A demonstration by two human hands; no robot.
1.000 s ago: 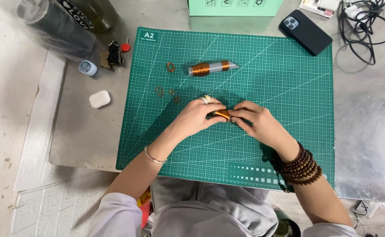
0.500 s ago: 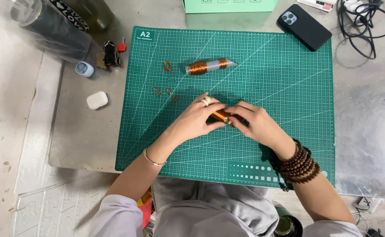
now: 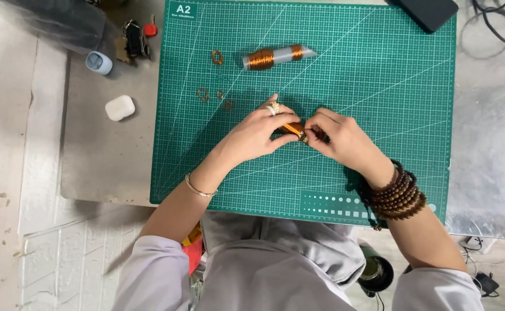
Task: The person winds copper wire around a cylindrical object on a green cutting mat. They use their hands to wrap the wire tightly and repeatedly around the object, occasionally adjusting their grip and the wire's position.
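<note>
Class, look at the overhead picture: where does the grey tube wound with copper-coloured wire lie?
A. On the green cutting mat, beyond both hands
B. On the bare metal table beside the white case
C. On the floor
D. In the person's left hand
A: the grey tube wound with copper-coloured wire lies on the green cutting mat, beyond the left hand and right hand, touched by neither.

Wire spool (image 3: 276, 56) on cutting mat (image 3: 379, 86); earbud case (image 3: 119, 107) left.

White printed label box (image 3: 183, 10) at cutting mat's (image 3: 379, 86) 11 o'clock corner; dark phone (image 3: 428, 11), screen unseen, at 1 o'clock.
</note>
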